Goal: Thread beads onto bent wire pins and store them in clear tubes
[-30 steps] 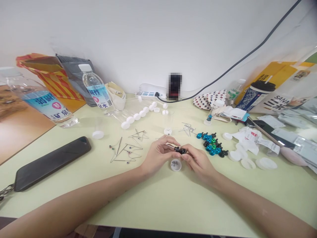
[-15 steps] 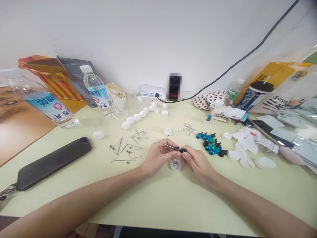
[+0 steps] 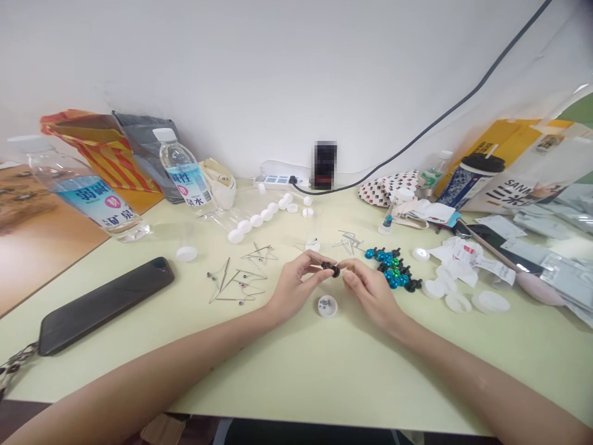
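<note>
My left hand (image 3: 296,284) is closed in a pinch on a small black knobbed part (image 3: 334,271). A thin metal wire sticks out past the left fingers, toward the back. Close on the right, my right hand (image 3: 373,293) has thumb and index finger bent together near that part; whatever is between them is too small to make out. Just below both hands stands a round white cap (image 3: 327,314) with several tiny metal pieces in it. A cluster of blue, green and black knobbed parts (image 3: 393,272) lies right of my right hand. Bent metal wires with small beads (image 3: 238,284) lie to the left.
A dark phone (image 3: 109,306) and two water bottles (image 3: 185,176) occupy the left. White-capped clear tubes (image 3: 256,220) line the back, before a power strip (image 3: 278,176). More wires (image 3: 348,240), white lids (image 3: 491,301), papers and a lidded cup (image 3: 470,179) are toward the right.
The black part has turned in my left fingers, and my right fingertips have moved off its end. The long wire now shows less. The view has shifted slightly.
</note>
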Motion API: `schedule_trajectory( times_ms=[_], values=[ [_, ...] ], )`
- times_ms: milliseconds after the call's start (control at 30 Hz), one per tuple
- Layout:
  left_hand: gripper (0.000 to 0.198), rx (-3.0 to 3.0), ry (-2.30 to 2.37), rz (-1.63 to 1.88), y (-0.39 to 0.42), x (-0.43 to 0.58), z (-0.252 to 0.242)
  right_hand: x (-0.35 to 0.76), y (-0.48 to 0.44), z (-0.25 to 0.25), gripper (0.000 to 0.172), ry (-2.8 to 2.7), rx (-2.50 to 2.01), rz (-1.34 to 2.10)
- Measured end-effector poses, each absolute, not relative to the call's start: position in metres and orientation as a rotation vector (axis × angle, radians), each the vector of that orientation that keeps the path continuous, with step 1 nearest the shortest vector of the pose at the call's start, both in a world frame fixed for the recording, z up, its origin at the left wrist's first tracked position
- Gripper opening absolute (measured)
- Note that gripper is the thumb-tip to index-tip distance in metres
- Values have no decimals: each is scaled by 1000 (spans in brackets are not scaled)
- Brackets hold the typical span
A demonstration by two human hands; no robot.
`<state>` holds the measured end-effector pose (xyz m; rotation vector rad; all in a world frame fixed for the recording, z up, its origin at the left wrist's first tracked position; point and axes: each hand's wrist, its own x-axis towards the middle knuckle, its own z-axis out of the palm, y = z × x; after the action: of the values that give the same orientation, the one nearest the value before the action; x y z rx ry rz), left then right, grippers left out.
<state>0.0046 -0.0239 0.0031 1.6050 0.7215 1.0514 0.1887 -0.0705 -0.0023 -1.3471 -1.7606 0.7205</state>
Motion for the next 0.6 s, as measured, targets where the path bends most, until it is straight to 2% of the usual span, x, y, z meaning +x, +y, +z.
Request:
schedule_trajectory(
  times_ms=[200, 333, 400, 500, 600],
  values=[
    [15, 1742, 767, 972, -18, 5, 2, 187, -67, 12, 30, -1757, -1294, 270],
    [24, 1833, 676, 972, -14, 0, 3, 177, -67, 38, 32, -1731, -1221, 224],
    [28, 1750, 524, 889, -13, -3, 4, 178, -62, 54, 30, -1752, -1216, 380],
    [34, 1491, 332, 705, -11, -6, 4, 185, -48, 73, 25, -1874, -1100, 865],
    [31, 1239, 284, 699, -10, -8, 4, 187, -31, 82, 21, -1866, -928, 1235]
  ],
)
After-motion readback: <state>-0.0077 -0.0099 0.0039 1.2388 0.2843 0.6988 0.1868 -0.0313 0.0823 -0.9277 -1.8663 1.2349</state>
